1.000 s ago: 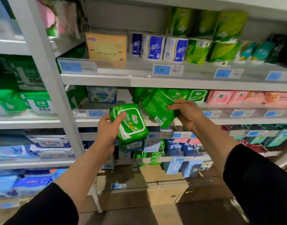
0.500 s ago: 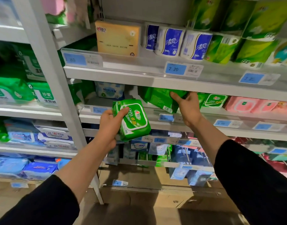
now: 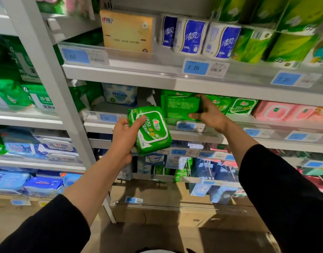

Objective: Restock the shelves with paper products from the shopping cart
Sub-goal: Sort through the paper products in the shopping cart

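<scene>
My left hand grips a green wet-wipe pack with a white label, held in front of the middle shelf. My right hand reaches onto that shelf and holds a second green wipe pack upright by its right edge, beside more green packs standing in a row. The shopping cart is out of view.
Above, a shelf carries a yellow tissue box, blue-wrapped rolls and green rolls. Pink packs sit right of the green row, a white-blue pack left. A white upright post divides the bays. Lower shelves hold blue packs.
My right hand has carried its green pack from in front of the shelf onto the middle shelf and stood it up. My left hand has kept its pack nearly still.
</scene>
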A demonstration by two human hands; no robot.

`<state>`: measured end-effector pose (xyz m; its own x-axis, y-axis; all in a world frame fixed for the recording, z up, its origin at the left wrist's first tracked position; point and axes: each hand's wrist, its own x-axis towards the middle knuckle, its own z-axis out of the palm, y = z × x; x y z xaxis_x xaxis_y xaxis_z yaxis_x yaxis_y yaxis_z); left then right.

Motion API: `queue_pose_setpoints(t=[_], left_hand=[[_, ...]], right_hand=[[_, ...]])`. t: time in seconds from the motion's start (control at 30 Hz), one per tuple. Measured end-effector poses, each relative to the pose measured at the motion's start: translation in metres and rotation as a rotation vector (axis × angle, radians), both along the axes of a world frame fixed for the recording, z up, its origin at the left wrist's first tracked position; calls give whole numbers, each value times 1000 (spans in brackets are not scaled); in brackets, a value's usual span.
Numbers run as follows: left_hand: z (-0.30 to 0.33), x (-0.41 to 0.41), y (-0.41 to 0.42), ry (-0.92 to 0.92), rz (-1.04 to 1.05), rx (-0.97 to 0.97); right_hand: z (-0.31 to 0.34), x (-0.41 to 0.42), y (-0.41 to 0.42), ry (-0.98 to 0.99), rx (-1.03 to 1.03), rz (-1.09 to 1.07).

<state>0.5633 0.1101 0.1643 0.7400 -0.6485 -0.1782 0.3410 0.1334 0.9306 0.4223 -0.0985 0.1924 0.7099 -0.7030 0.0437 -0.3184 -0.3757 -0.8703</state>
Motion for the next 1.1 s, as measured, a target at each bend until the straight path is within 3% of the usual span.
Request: queue_pose_setpoints(t=[0.8,0.97,1.1], left_hand=[[-5,-13,6,-11,-43,0],[-2,-17,1,-19,-59,-7],[0,-18,-5,-21,-82,-11]], right_hand=[[-4,-11,4,101,-175,6],[-5,0,2,145,-317,-104],[-10,12,-2,131,-312,-224]])
